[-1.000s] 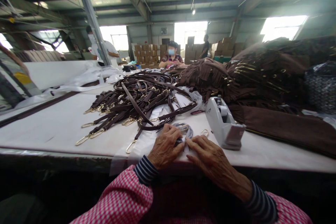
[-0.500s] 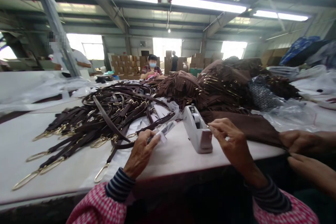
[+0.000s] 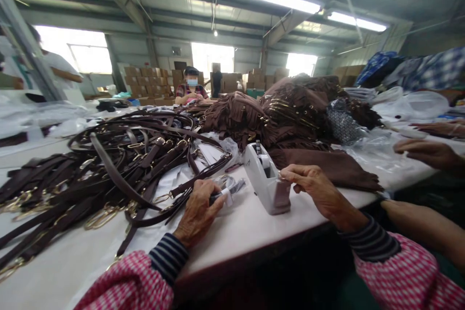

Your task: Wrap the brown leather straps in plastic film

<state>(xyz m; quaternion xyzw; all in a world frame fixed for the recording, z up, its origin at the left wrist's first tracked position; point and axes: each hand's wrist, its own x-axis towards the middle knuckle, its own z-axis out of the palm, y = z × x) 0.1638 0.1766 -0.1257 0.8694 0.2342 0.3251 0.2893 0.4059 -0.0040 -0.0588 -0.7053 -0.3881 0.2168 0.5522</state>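
My left hand (image 3: pixel 201 210) rests low over the white table, its fingers closed around a clear plastic packet (image 3: pixel 232 189) with a white piece and something dark in it. To its right stands a grey tape dispenser (image 3: pixel 267 179), upright, with a roll in its top. My right hand (image 3: pixel 314 189) is at the dispenser's front tip, thumb and forefinger pinched on the end of the tape (image 3: pixel 280 174), which is barely visible. Dark brown straps (image 3: pixel 145 155) with gold clasps lie heaped just left of my left hand.
Brown fringed pieces (image 3: pixel 298 106) are piled behind the dispenser, with a flat brown cloth piece (image 3: pixel 327 167) in front. Clear plastic bags (image 3: pixel 388 150) lie at right. A co-worker's hands (image 3: pixel 428 152) are close on the right. Another person (image 3: pixel 192 87) sits across the table.
The view has turned to the right. My left hand has lowered the packet toward the table. My right hand stays at the dispenser's tip. The co-worker's hands have left the flat brown piece.
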